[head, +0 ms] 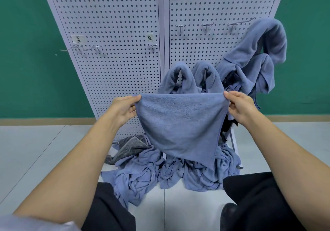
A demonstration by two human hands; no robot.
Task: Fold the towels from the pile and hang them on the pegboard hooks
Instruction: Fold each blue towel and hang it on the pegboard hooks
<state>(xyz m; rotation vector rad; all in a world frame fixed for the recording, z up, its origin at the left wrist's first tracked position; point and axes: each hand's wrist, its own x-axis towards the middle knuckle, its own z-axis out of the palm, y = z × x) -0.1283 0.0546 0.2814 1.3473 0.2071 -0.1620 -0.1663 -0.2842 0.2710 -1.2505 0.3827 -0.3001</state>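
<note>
I hold a blue towel (180, 125) stretched in the air in front of the white pegboard (114, 52). My left hand (125, 108) pinches its top left corner and my right hand (240, 106) pinches its top right corner. The towel hangs down to a point over the pile of crumpled blue towels (153, 173) on the floor. Several blue towels (250, 61) hang folded over hooks on the board's right panel, two of them just behind the held towel. Bare metal hooks (80, 48) stick out on the left panel.
A grey striped cloth (130, 146) lies at the pile's left edge. A green wall (26, 52) stands behind the board, and the floor (35, 150) is pale tile. My dark trouser legs (259, 195) flank the pile. The board's foot (235, 148) juts out at the right.
</note>
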